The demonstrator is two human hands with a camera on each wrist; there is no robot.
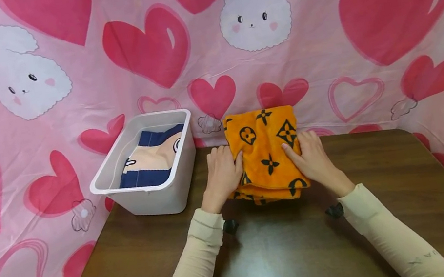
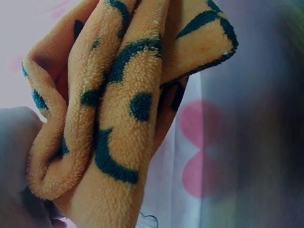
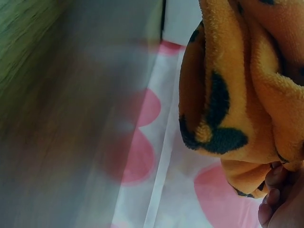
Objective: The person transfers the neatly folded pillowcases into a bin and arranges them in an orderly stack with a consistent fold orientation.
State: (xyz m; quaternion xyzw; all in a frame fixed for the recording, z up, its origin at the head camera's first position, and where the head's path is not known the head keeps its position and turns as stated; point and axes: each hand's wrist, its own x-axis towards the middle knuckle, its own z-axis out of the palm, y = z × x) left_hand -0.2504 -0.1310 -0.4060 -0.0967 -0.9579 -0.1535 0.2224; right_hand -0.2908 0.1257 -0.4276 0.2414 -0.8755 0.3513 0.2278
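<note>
A folded orange towel (image 1: pixel 266 150) with black flower patterns is held up between my two hands over the back of the table. Its left side is gripped by my left hand (image 1: pixel 224 170), thumb in front and the other fingers mostly hidden behind. My right hand (image 1: pixel 313 157) grips the right side the same way. Up close in the left wrist view, the fluffy towel (image 2: pixel 123 109) shows several stacked layers, with part of the left hand (image 2: pixel 16 156) at the edge. In the right wrist view, curled fingers (image 3: pixel 274 197) of the right hand meet the towel's lower folds (image 3: pixel 247 175).
On the table's back left stands a white plastic bin (image 1: pixel 157 200), with a folded navy and beige cloth (image 1: pixel 151 158) inside. The dark wooden table (image 1: pixel 278 257) extends in front. A pink curtain (image 1: pixel 207 52) with hearts and rabbits hangs close behind and along both sides.
</note>
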